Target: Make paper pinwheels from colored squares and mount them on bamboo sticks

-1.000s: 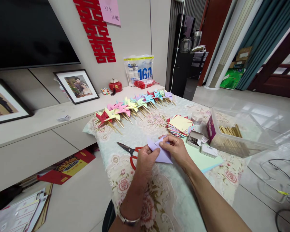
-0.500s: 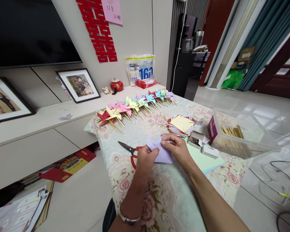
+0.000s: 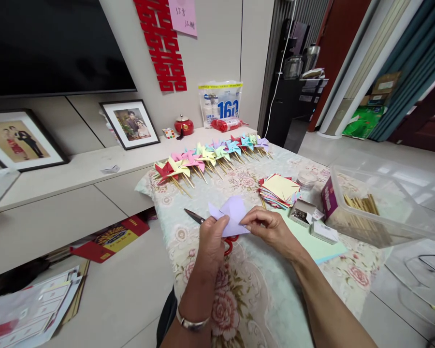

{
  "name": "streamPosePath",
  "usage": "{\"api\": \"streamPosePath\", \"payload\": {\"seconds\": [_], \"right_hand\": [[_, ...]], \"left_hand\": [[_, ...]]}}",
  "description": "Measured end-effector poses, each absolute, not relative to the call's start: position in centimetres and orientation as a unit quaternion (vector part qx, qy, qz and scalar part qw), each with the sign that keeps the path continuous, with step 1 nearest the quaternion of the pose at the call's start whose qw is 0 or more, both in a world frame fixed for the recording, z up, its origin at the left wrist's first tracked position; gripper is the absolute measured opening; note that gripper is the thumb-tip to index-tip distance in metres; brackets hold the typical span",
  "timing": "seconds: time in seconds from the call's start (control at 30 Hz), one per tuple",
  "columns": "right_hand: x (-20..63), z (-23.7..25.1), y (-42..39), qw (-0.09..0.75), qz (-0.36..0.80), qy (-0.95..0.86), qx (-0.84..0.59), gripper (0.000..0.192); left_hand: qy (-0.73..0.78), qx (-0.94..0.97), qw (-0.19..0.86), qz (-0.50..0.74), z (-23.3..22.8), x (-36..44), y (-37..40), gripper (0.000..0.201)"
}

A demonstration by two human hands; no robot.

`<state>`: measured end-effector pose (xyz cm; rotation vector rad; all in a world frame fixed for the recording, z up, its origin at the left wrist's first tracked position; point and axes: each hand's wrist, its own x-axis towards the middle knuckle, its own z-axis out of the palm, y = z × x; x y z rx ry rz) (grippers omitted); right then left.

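— Where does the lilac paper (image 3: 230,216) sit from the hands?

— Between them, lifted just clear of the desk (image 3: 246,290); the left hand (image 3: 210,241) pinches its near-left edge from about 7 o'clock, and the right hand (image 3: 268,227) pinches the right corner from about 3 o'clock; both are closed on the same sheet, thumbs against fingertips, close together but not touching each other.

— And its long axis?

— Roughly 9 to 3, tipped a little so the left point rides higher, toward 10; a folded flap stands up at the middle, toward 12.

— Which hand is nearer the bulk of it?

— The left; the sheet rises straight off its fingers, while the right hand only holds the far tip.

— What lies around?

— The red-handled scissors (image 3: 203,223) lie on the desk directly under the paper, blades pointing to 10, handles mostly hidden behind the left hand; the stack of coloured squares (image 3: 280,190) is at 1 o'clock from the hands, well apart; the small open box of pins (image 3: 301,213) sits just right of the right hand, at 2; the row of finished pinwheels (image 3: 210,157) runs across the far edge at 11 to 12; the clear tub of sticks (image 3: 369,208) is out at 3.
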<state>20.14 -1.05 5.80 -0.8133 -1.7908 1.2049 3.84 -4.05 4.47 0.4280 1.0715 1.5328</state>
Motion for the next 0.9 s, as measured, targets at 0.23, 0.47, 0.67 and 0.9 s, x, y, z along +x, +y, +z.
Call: {"api": "streamPosePath", "payload": {"seconds": [0.23,0.47,0.67,0.9], "right_hand": [[20.1,5.9,-1.0,0.375,0.487,-0.719,-0.325,0.012],[19.7,5.8,-1.2,0.35,0.49,-0.707,-0.372,0.018],[19.5,5.4,-1.1,0.351,0.488,-0.683,-0.415,0.018],[19.2,5.2,-1.1,0.35,0.462,-0.686,-0.44,0.018]], "left_hand": [[0.458,0.195,0.562,0.661,4.6,4.0,-4.2,0.028],[0.48,0.232,0.546,0.646,4.1,4.3,-4.3,0.029],[0.499,0.275,0.535,0.624,4.1,4.5,-4.3,0.027],[0.508,0.288,0.532,0.614,4.1,4.9,-4.2,0.027]]}}
